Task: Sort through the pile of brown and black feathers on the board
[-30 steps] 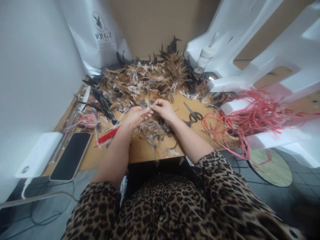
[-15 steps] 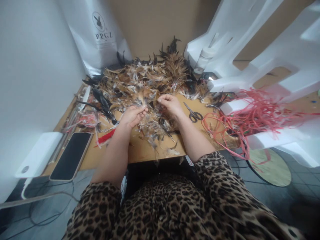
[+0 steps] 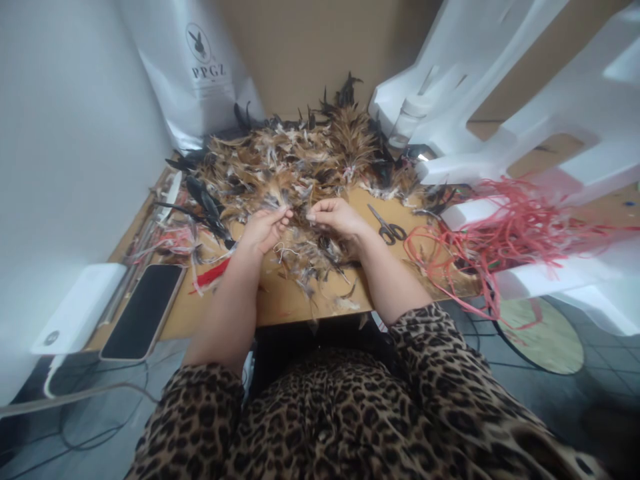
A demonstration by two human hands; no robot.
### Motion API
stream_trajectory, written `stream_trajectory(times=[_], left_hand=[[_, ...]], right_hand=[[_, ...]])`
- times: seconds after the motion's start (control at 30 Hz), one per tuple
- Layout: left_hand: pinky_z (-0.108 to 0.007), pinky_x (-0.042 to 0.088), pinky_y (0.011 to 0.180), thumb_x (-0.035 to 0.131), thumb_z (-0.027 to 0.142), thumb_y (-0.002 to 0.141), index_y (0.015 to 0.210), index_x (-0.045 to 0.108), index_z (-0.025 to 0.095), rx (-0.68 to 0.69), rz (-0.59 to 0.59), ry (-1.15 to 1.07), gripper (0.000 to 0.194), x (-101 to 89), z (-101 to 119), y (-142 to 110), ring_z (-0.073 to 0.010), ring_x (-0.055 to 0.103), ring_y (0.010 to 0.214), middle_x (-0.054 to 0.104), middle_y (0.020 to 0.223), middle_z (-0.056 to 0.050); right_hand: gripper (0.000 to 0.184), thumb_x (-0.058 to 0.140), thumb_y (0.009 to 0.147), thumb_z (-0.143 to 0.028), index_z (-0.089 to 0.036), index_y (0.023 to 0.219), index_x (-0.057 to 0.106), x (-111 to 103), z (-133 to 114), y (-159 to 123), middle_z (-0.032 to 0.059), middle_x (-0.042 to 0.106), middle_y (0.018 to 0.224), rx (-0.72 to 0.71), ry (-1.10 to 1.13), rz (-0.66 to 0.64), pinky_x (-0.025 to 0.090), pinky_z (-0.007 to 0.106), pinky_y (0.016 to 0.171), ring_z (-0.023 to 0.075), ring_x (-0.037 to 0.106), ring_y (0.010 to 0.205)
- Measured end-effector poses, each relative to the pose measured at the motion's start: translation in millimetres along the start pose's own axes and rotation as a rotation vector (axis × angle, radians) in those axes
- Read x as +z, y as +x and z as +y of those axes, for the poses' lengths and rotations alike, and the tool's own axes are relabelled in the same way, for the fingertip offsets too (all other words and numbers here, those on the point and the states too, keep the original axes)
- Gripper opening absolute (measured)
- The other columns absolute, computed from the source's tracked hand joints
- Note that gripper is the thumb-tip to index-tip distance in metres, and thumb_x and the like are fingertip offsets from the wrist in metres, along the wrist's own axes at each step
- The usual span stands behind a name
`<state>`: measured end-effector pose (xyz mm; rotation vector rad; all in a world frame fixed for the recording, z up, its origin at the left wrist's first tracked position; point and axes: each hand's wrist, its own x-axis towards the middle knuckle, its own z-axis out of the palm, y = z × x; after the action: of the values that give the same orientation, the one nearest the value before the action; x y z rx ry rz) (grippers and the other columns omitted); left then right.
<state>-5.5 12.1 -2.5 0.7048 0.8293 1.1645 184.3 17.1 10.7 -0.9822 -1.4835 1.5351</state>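
Observation:
My left hand (image 3: pixel 269 229) is closed in a pinch on a small bunch of brown feathers (image 3: pixel 277 193), which fans up from the fingertips. Just to its right, my right hand (image 3: pixel 334 219) pinches too; a small pale bit shows at its fingertips, but I cannot make out what it is. Behind both hands spreads a heap of brown and white feathers (image 3: pixel 270 150). Under and between them, loose feathers and a white thread (image 3: pixel 287 249) lie on the wooden table (image 3: pixel 280 300). Dark-handled scissors (image 3: pixel 390 230) rest right of my right hand.
To the left are black feathers (image 3: pixel 204 197), a red strip (image 3: pixel 213 272), a phone (image 3: pixel 143 312) and a white power bank (image 3: pixel 80 308). A tangle of pink ribbon (image 3: pixel 520 227) lies over white foam (image 3: pixel 530 277) at right. A clear bottle (image 3: pixel 407 121) and a silver bag (image 3: pixel 200 100) stand behind.
My right hand has shifted slightly left and down, closer to the left hand. The left hand moved a little left, its feathers still pinched.

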Motion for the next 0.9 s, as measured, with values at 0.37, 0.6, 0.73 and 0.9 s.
stream_trajectory(times=[0.37, 0.6, 0.73, 0.9], left_hand=[[-0.009, 0.038, 0.04, 0.069, 0.015, 0.07, 0.074, 0.064, 0.007, 0.063, 0.105, -0.014, 0.01, 1.2, 1, 2, -0.0012, 0.053, 0.045, 0.067, 0.066, -0.004], [-0.01, 0.038, 0.04, 0.071, 0.017, 0.068, 0.076, 0.065, 0.006, 0.067, 0.093, 0.037, 0.014, 3.6, -1, 2, -0.0021, 0.053, 0.045, 0.067, 0.064, -0.005], [-0.011, 0.039, 0.04, 0.07, 0.016, 0.069, 0.076, 0.066, 0.006, 0.062, 0.085, 0.056, 0.013, 3.9, -3, 2, -0.0023, 0.054, 0.045, 0.068, 0.065, -0.005], [-0.01, 0.039, 0.04, 0.07, 0.017, 0.069, 0.077, 0.067, 0.006, 0.052, 0.068, 0.06, 0.014, 1.2, -6, 4, -0.0023, 0.054, 0.045, 0.068, 0.066, -0.005]], right_hand=[[0.02, 0.06, 0.071, -0.028, -0.011, 0.069, 0.068, -11, 16, 8, 0.0027, 0.065, 0.066, -0.079, -0.704, 0.114, 0.038, 0.021, 0.06, 0.0098, 0.054, 0.06], [0.019, 0.055, 0.072, -0.025, -0.016, 0.079, 0.07, 8, 23, 8, 0.0094, 0.07, 0.08, -0.039, -1.227, 0.136, 0.04, 0.027, 0.065, 0.0194, 0.062, 0.074], [0.019, 0.053, 0.07, -0.021, -0.013, 0.073, 0.069, 7, 18, 6, 0.0129, 0.069, 0.076, 0.022, -1.276, 0.177, 0.04, 0.026, 0.063, 0.0194, 0.061, 0.071], [0.012, 0.056, 0.066, -0.02, -0.012, 0.067, 0.065, -6, 8, 5, 0.0015, 0.06, 0.055, 0.033, -0.688, 0.213, 0.037, 0.02, 0.051, 0.0084, 0.05, 0.049]])
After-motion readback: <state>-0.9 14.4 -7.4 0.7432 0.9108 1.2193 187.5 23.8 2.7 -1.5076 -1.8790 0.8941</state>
